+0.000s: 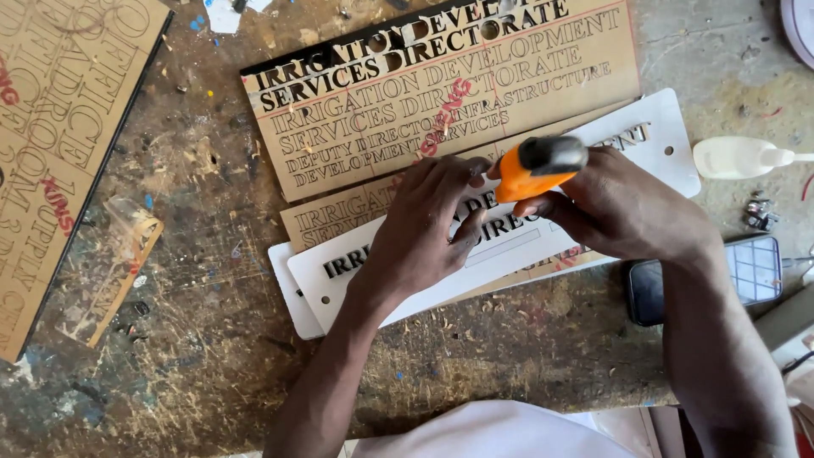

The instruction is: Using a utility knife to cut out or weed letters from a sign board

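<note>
- Head view, looking straight down: the white sign plate [356, 267] lies slantwise on the scarred workbench [212, 339], its long axis running from low on the person's left up to high on their right.
- Left hand [420, 225] is spread flat on the plate near its middle, fingers splayed and pressing down, gripping nothing.
- Right hand [623, 208] sits just to the right of that, over the plate's upper half, clenched round an orange tool with a dark cap [536, 165]; the tool's tip is hidden behind the fingers, so where it meets the plate I cannot tell.
- The two hands are nearly touching, fingertips of the left right beside the tool; the tool points across the plate towards the left hand.
- Under the plate lies a second white plate, only its left end showing, and a brown lettered stencil sheet [441, 93] lies just above it, parallel to its long axis.
- Right of the plate's upper end: a white squeeze bottle [733, 157]; below that, a phone [704, 280] by the right wrist.
- Well left of the plate, another brown lettered sheet [51, 153] at the bench edge.
</note>
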